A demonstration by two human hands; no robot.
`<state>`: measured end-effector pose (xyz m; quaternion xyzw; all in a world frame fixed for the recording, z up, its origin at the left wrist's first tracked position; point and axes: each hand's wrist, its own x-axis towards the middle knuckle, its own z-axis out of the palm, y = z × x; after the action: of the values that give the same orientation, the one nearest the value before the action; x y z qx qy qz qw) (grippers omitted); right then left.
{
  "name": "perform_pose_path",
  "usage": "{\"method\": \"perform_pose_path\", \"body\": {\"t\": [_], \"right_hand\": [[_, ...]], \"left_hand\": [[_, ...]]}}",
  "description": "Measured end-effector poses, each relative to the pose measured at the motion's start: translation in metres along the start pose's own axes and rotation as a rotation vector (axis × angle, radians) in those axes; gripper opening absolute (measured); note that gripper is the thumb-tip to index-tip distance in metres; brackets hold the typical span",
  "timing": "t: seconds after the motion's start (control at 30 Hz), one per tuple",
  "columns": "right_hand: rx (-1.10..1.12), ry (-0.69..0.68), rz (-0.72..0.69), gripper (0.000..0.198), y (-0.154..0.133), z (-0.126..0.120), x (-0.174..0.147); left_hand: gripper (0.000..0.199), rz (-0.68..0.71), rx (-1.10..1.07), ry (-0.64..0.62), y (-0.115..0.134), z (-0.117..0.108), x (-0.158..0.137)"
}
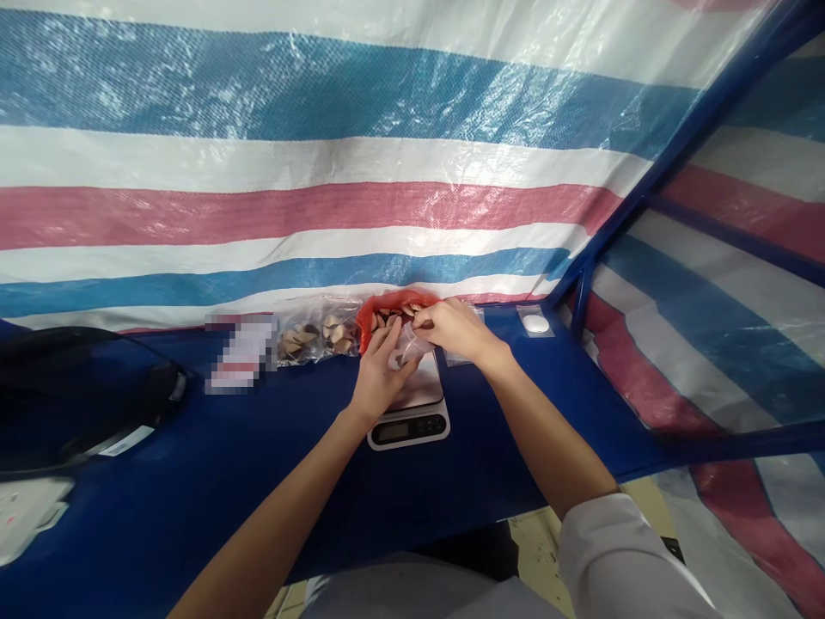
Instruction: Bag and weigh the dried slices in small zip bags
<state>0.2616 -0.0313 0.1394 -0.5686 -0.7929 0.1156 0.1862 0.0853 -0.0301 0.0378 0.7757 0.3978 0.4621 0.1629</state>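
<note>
A small clear plastic bag (412, 346) is held over a white kitchen scale (418, 397) with a dark display at its front. My left hand (379, 371) closes round the bag's left side, thumb and fingers on the plastic. At the bag's upper right edge, my right hand (456, 328) pinches with its fingertips. Some dark bits seem to be inside the bag, too small to name. Just behind both hands lies an orange-red plastic bag (366, 320), opened, with brown dried pieces (390, 318) in it.
Left of the orange-red bag lie clear bags of brown pieces (297, 340) and a pixelated flat item (241, 354). A clear packet with something round and white (534, 323) lies at right. A black object (83, 395) and white device (29, 516) sit left. Striped sheeting (309, 163) rises behind the blue table (490, 447).
</note>
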Motion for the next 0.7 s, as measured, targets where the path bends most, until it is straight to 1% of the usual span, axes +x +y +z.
{"method": "perform_pose_path", "body": {"t": [0.13,0.27,0.37,0.43,0.53,0.6,0.7], "right_hand": [[0.171,0.045,-0.061,0.020,0.007,-0.004,0.000],[0.324,0.055,-0.075,0.017,0.015,-0.007,-0.001],[0.361,0.098,-0.077,0.015,0.018,-0.008,-0.006],[0.385,0.168,-0.074,0.015,0.018,-0.006,-0.013],[0.389,0.242,-0.068,0.021,0.018,0.001,-0.022],[0.382,0.231,-0.060,0.025,0.020,0.009,-0.026],[0.374,0.185,-0.048,0.025,0.027,0.021,-0.029]], "left_hand": [[0.063,-0.032,-0.010,-0.025,0.001,-0.003,0.001],[0.064,-0.041,-0.033,-0.043,0.001,-0.008,0.004],[0.064,-0.030,-0.047,-0.072,0.000,-0.010,0.008],[0.064,-0.021,-0.047,-0.086,0.000,-0.010,0.012],[0.066,0.012,-0.052,-0.114,-0.002,-0.009,0.018],[0.066,0.058,-0.055,-0.143,-0.003,-0.006,0.022],[0.064,0.121,-0.045,-0.202,-0.005,-0.001,0.024]]}}
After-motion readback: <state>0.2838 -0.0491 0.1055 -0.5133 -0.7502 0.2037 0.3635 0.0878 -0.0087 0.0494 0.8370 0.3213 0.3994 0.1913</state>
